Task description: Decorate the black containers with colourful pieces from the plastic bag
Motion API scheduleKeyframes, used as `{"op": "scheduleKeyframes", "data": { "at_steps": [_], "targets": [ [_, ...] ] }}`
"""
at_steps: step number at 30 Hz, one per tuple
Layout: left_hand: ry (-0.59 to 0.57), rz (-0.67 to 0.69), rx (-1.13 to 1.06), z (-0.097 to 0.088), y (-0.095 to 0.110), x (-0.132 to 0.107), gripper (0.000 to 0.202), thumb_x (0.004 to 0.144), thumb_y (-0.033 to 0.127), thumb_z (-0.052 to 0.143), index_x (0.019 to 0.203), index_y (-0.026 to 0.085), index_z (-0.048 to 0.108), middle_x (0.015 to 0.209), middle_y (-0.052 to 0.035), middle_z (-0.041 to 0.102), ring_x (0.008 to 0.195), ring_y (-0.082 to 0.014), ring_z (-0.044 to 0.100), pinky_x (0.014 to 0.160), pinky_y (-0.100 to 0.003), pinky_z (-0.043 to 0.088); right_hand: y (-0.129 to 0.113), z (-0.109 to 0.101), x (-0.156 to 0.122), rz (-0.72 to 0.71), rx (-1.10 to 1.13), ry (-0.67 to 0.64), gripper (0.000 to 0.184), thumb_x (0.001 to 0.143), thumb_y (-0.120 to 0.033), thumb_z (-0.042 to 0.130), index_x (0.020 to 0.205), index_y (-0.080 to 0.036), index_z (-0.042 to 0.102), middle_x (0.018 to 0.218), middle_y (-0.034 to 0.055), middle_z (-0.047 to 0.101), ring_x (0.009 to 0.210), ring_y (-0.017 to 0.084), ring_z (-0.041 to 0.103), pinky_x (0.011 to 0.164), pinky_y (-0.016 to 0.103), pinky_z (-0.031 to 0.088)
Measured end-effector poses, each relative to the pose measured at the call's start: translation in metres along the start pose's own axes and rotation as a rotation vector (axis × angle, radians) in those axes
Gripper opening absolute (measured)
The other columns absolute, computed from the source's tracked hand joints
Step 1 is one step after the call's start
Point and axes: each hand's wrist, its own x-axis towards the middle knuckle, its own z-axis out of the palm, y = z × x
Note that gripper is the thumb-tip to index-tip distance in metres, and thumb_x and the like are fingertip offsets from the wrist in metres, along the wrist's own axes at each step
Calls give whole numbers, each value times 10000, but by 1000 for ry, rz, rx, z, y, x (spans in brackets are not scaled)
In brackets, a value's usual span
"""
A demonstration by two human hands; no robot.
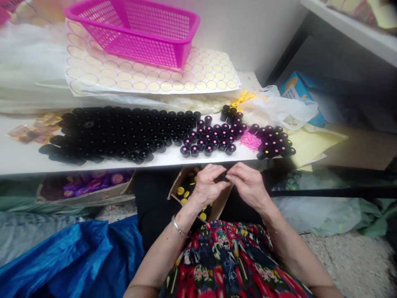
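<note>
Just off the table's front edge, my two hands meet above an open cardboard box. My left hand (pixel 208 185) is closed around a small black cylindrical piece (pixel 221 177), mostly hidden by the fingers. The fingers of my right hand (pixel 246 184) are pinched together at that piece's right end; whatever lies between their tips is too small to make out. On the table stand many similar black cylinders (pixel 130 132). Those in the middle group (pixel 214 136) have pink dots on top. Beside them is a pile of tiny pink pieces (pixel 250 140). Farther right, more cylinders (pixel 274 140) carry pink or yellow dots.
The cardboard box (pixel 177 185) below holds yellow-topped black pieces. A pink basket (pixel 149 33) rests on sheets of round stickers (pixel 155 85) at the back. Yellow pieces (pixel 245 97), a plastic bag (pixel 288 109) and yellow paper (pixel 319 138) lie right. Purple packets (pixel 96 182) sit below left.
</note>
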Motion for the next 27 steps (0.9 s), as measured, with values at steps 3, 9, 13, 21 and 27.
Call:
{"op": "scheduleKeyframes", "data": {
  "at_steps": [3,9,13,21,27],
  "targets": [
    [33,-110,-107,0,-3,-3,264,617,191,750,872,170,684,806,-39,666,780,-165,594,721,-296,489,0,4,-1,20,52,34,102,797,-144,580,771,-179,672,714,7,572,646,105,542,580,227,428],
    [60,-376,-291,-4,-4,-12,346,570,298,790,864,150,682,755,-21,622,656,-116,559,605,-247,481,3,11,-1,81,156,57,67,790,-207,609,796,-192,674,738,4,594,684,115,557,610,237,443],
    [218,-309,-216,-25,-6,-14,363,561,279,795,880,154,678,889,-49,645,816,-160,608,742,-289,514,17,8,6,92,50,237,95,812,-223,567,779,-179,643,741,9,585,710,126,549,663,250,442],
    [627,-251,294,-80,-38,-7,346,636,322,734,938,170,660,878,-17,631,783,-137,589,761,-282,492,80,-4,42,276,-643,297,248,850,-188,406,897,-164,649,848,46,537,751,146,498,631,246,369],
    [682,-380,459,-88,-62,0,410,618,430,717,939,179,681,838,-22,633,755,-160,575,748,-311,487,78,-1,63,375,-865,114,291,863,-159,358,948,-177,636,868,64,525,704,142,468,560,248,303]
  ]
}}
